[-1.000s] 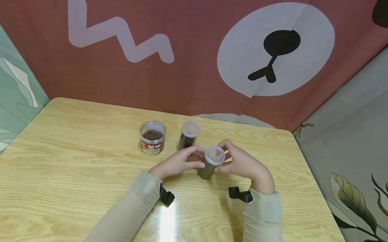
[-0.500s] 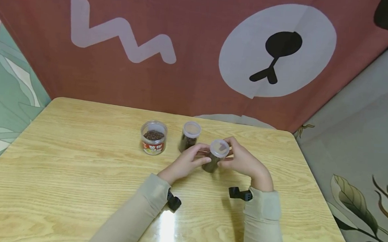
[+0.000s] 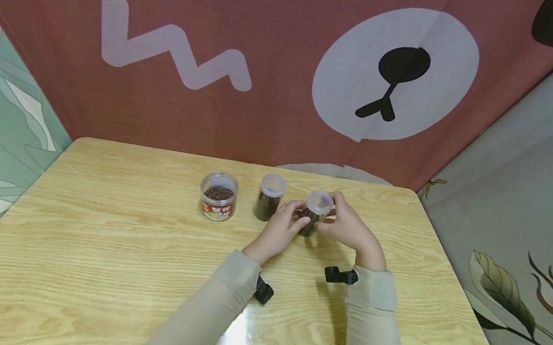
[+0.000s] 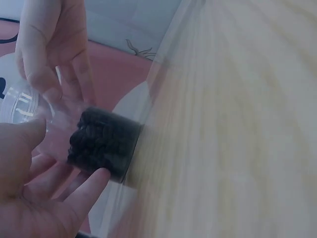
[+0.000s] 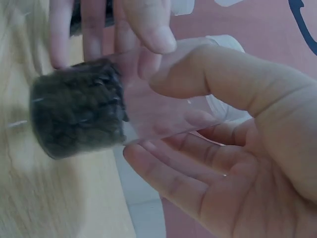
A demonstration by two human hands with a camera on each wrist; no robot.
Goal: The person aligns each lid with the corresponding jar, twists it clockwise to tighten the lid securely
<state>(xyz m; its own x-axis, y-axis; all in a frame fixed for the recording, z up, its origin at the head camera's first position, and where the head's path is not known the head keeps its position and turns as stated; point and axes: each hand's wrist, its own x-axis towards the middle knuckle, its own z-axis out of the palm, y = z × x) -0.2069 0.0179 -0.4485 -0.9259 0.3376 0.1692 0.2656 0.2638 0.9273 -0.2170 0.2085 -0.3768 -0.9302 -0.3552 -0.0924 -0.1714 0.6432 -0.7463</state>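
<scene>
Between both hands stands a clear cylindrical jar [image 3: 308, 225] with a whitish lid, tilted slightly. Small dark pieces fill roughly its lower half, as the jar's side [image 5: 79, 111] shows in the right wrist view. My left hand [image 3: 276, 231] grips it from the left, thumb in front and fingers behind. From the other side my right hand [image 3: 349, 228] holds it near the lid, thumb and fingers around the clear upper wall. In the left wrist view the jar's base [image 4: 111, 148] is right at the tabletop. A similar lidded jar [image 3: 268, 206] stands just left, behind my left hand.
Farther left is a wider, lidless clear tub [image 3: 218, 211] with a red label and brown pellets inside. All stand on a wooden table [image 3: 111, 226], toward its far edge. A red printed cloth [image 3: 280, 114] hangs behind that edge.
Both hands have shifted the held jar away from me and to the right, and my left forearm has followed it. The other jar and the tub have stayed in place.
</scene>
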